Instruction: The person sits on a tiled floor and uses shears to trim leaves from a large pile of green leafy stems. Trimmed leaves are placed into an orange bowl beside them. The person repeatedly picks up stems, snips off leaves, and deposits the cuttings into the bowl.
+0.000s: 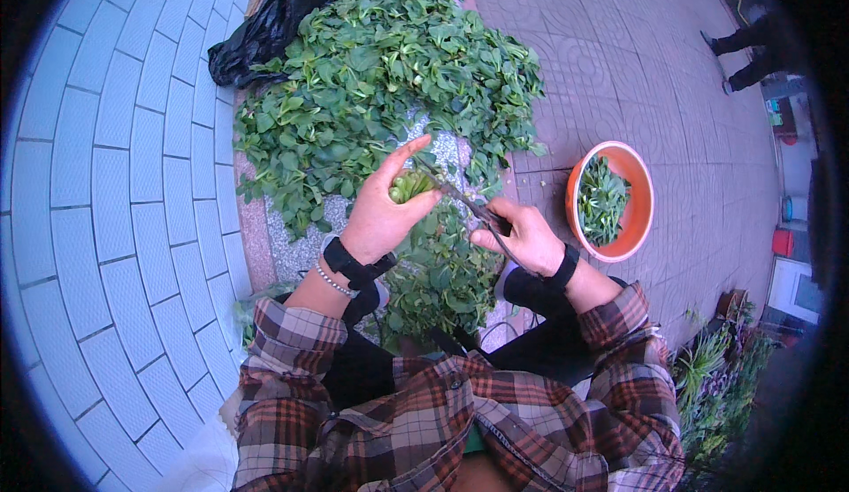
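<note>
My left hand (385, 203) is wrapped around a bundle of leafy greens (410, 185), its pale cut stem ends facing up. Pinched in my right hand (521, 230) is a thin, dark brown strip (457, 193), possibly a plant-fibre tie. The strip runs from beside the bundle, past my right thumb, towards the wrist. Loose greens (444, 266) lie between my legs below both hands. Beyond them a large heap of the same greens (398, 61) spreads over a speckled stone slab (285, 223). My left fingers hide most of the bundle.
To the right stands an orange plastic basin (639, 203) with some greens inside. A black plastic bag (285, 24) lies at the heap's far left. A pale tiled surface (119, 193) runs along the left. Potted plants (719, 366) line the lower right. Another person's legs (743, 51) show at upper right.
</note>
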`<state>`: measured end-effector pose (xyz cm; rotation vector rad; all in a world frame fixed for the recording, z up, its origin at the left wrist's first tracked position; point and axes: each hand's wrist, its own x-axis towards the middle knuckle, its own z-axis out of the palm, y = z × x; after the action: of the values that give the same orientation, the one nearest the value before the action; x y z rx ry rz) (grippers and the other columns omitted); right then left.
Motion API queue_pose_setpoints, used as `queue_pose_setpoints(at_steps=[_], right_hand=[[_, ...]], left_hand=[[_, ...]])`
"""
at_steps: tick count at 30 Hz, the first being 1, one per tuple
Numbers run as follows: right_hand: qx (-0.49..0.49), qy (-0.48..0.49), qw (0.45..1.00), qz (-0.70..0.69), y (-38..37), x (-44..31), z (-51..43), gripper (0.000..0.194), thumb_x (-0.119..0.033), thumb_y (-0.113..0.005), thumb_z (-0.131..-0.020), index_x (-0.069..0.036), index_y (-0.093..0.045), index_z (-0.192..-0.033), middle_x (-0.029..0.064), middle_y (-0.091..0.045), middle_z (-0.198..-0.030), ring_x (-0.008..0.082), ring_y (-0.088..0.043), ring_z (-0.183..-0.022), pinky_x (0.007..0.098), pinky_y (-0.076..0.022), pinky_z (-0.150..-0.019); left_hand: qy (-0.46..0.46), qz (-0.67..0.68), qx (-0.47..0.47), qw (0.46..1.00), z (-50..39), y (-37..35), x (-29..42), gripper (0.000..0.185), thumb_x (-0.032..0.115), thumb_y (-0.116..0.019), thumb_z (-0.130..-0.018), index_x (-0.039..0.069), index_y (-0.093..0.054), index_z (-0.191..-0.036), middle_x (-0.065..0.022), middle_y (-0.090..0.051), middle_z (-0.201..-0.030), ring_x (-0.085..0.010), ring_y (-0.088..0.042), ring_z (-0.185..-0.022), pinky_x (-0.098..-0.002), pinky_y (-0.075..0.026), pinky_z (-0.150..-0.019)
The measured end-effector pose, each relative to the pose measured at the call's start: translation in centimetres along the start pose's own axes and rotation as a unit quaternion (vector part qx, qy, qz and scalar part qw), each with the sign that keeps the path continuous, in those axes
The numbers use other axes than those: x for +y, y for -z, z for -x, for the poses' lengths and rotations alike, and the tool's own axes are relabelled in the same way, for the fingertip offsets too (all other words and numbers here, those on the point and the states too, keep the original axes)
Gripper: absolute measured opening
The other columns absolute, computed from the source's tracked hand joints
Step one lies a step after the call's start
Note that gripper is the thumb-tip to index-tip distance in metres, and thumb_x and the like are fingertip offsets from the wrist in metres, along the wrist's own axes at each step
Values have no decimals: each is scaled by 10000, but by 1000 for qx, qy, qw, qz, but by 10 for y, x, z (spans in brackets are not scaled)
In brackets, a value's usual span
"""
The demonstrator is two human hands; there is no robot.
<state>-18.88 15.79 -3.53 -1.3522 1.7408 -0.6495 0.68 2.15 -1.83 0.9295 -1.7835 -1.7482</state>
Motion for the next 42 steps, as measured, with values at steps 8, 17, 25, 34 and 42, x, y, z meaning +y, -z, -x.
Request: queue_pose_setpoints(at_steps=[8, 17, 25, 34, 42], right_hand=[[2, -7, 1000, 7, 4, -2, 0, 515, -501, -731, -800, -13, -574, -855, 103, -547, -638, 245, -577, -591, 361, -459, -573], [51, 27, 995, 84, 1, -3, -2, 512, -501, -737, -784, -21, -569, -839, 152, -596, -653, 357, -640, -638, 417, -494, -577], [58, 41, 994, 77, -6, 1, -4, 470, -458, -743, -800, -19, -577, -805, 155, -592, -626, 357, -631, -605, 415, -490, -552], [-34, -53, 996, -65, -39, 33, 14, 492, -480, -661, -878, -8, -611, -749, 114, -523, -591, 157, -476, -572, 365, -433, -555], [-128, -192, 951, -205, -55, 69, 13, 542, -553, -554, -926, -76, -553, -670, -40, -455, -567, 67, -427, -524, 271, -351, -471]], left_hand=[[-17, 23, -2, 1000, 0, 0, -1, 713, -16, -682, -799, 69, -379, -1439, -34, -588, -1180, -77, -580, -937, -238, -485, -817], [28, 66, -9, 997, 1, -1, 0, 762, -21, -683, -798, 69, -329, -1466, -46, -572, -1227, -78, -588, -909, -239, -494, -787], [-18, 7, -4, 1000, 3, 2, -1, 771, -30, -676, -810, 46, -297, -1477, -53, -589, -1187, -75, -583, -917, -230, -482, -818], [149, 63, -32, 986, 7, -2, -34, 741, 61, -743, -793, 9, -366, -1429, -81, -600, -1177, -108, -596, -944, -252, -490, -841], [166, 42, -20, 985, 3, 3, -59, 724, 99, -757, -780, -52, -393, -1387, -113, -646, -1094, -114, -613, -924, -261, -490, -849]])
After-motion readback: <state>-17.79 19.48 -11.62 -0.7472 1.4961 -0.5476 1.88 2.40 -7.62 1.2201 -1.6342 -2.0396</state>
